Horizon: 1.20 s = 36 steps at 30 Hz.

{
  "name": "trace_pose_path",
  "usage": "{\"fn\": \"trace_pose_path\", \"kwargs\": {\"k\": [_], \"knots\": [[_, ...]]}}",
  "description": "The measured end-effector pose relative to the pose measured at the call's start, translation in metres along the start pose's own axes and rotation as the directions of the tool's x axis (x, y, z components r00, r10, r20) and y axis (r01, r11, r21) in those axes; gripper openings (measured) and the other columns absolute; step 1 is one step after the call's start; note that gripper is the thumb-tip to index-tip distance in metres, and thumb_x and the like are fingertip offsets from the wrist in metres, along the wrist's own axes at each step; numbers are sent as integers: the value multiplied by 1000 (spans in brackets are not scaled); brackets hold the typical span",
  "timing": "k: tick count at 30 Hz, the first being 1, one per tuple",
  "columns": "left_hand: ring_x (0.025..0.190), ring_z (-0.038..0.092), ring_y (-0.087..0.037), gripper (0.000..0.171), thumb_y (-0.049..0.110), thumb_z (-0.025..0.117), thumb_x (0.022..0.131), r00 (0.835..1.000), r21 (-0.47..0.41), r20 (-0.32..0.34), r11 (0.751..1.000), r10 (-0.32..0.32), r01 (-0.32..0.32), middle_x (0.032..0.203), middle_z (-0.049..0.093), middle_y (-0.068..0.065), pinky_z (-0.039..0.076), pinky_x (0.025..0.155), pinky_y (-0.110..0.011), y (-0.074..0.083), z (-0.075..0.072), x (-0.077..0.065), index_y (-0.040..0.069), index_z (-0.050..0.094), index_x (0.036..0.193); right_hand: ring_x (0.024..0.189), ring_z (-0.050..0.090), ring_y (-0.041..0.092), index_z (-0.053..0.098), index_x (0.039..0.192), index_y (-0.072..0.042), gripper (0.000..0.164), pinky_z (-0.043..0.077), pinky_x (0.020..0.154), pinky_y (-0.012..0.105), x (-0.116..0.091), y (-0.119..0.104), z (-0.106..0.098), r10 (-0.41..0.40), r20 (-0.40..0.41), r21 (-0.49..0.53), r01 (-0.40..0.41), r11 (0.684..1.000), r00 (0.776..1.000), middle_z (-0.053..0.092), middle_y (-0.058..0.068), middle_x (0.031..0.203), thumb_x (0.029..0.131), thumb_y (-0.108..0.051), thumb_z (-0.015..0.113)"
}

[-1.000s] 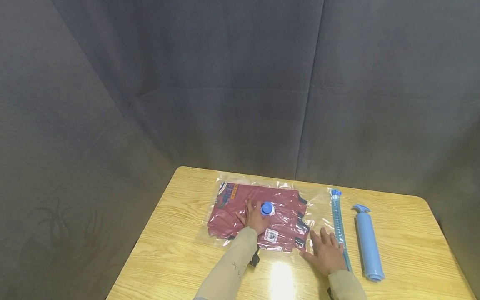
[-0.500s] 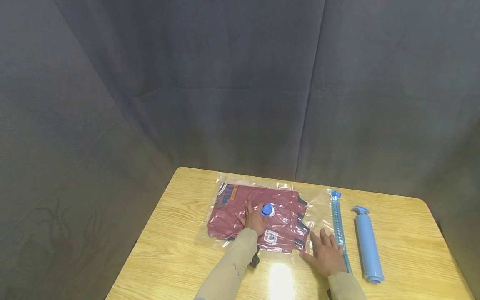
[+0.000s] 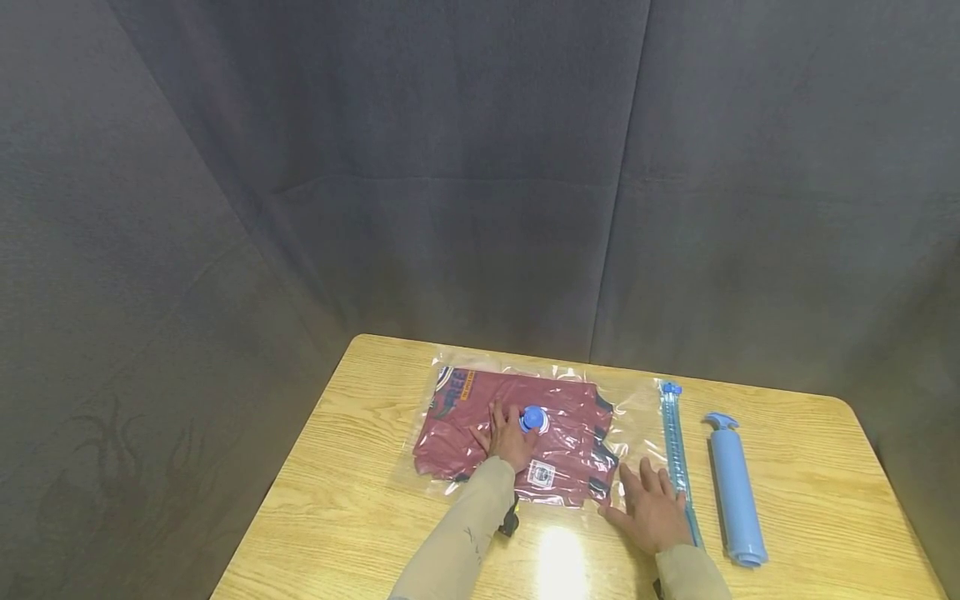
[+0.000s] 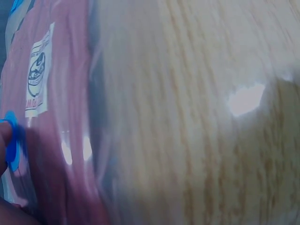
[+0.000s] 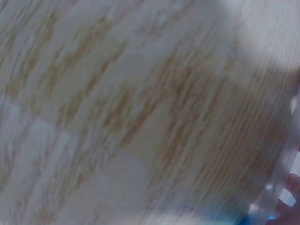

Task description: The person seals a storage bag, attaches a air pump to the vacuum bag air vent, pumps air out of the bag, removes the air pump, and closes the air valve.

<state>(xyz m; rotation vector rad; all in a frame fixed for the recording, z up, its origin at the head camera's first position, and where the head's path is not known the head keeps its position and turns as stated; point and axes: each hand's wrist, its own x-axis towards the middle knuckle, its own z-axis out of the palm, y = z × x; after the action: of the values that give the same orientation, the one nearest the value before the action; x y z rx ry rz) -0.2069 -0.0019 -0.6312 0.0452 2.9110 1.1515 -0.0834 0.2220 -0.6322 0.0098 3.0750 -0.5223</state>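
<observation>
A clear vacuum storage bag [image 3: 633, 417] lies flat on the table with a folded maroon garment [image 3: 555, 396] inside. My left hand [image 3: 512, 442] rests over the garment, and its thumb and index finger pinch the blue valve cap [image 3: 533, 417]. In the left wrist view a fingertip touches that cap [image 4: 12, 140] at the left edge. My right hand [image 3: 654, 510] lies spread on the bag's near right part, close to the blue zip seal [image 3: 676, 446]. Only a bit of the right hand's fingers [image 5: 293, 187] shows in the right wrist view.
Right of the bag lies a blue hand pump [image 3: 737, 492], its handle toward the back. A blue slider [image 3: 672, 387] sits at the seal's far end. Dark grey curtains [image 3: 480, 208] hang behind the wooden table [image 3: 330, 492].
The blue valve cap has tilted and shifted slightly under my left fingers. The right hand, bag and pump have stayed in place.
</observation>
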Motion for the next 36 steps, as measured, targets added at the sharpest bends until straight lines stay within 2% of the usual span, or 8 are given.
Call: {"fn": "trace_pose_path", "kwargs": {"k": [7, 14, 20, 24, 28, 36], "knots": [[148, 15, -42, 30, 25, 62, 92, 1000, 21, 18, 1000, 12, -13, 156, 22, -22, -5, 106, -79, 1, -2, -2, 18, 54, 120, 134, 24, 62, 43, 144, -7, 86, 18, 99, 81, 0, 0, 1, 5, 6, 1, -5, 1000, 1000, 27, 33, 151, 82, -66, 59], [149, 12, -41, 35, 22, 58, 94, 999, 27, 52, 1000, 9, -10, 157, 19, -22, -6, 106, -79, 3, -5, -3, 23, 53, 128, 135, 23, 62, 43, 144, -7, 87, 17, 100, 81, 0, 0, 0, 15, 19, 5, -15, 1000, 1000, 27, 33, 151, 82, -67, 58], [149, 10, -41, 36, 21, 56, 95, 999, 32, 49, 999, 21, -23, 158, 17, -22, -8, 105, -79, 1, -2, -2, 26, 54, 131, 134, 24, 62, 44, 143, -7, 87, 18, 100, 81, 0, 0, -1, 9, 8, 4, -9, 1000, 1000, 27, 33, 151, 82, -66, 58], [149, 10, -41, 37, 20, 57, 94, 999, 29, 46, 999, 24, -25, 157, 18, -23, -9, 105, -79, -1, -1, 0, 18, 52, 130, 133, 25, 62, 45, 143, -7, 85, 18, 99, 81, 0, -1, -1, 3, -5, 3, -3, 1000, 1000, 28, 33, 150, 82, -66, 59], [149, 10, -40, 35, 21, 58, 91, 999, 18, 44, 1000, 15, -16, 156, 21, -23, -8, 106, -78, -1, -2, 0, 7, 49, 122, 133, 26, 62, 45, 142, -7, 85, 19, 99, 81, 0, 0, 0, 0, -14, 2, 0, 1000, 1000, 29, 33, 150, 82, -65, 59], [149, 11, -39, 32, 28, 61, 90, 999, -19, 47, 1000, -2, 3, 157, 20, -22, -9, 107, -77, 3, -5, -2, 13, 50, 115, 133, 26, 62, 44, 143, -7, 85, 18, 99, 82, -1, -1, -2, 0, -4, 6, 0, 1000, 1000, 28, 33, 150, 82, -64, 60]]}}
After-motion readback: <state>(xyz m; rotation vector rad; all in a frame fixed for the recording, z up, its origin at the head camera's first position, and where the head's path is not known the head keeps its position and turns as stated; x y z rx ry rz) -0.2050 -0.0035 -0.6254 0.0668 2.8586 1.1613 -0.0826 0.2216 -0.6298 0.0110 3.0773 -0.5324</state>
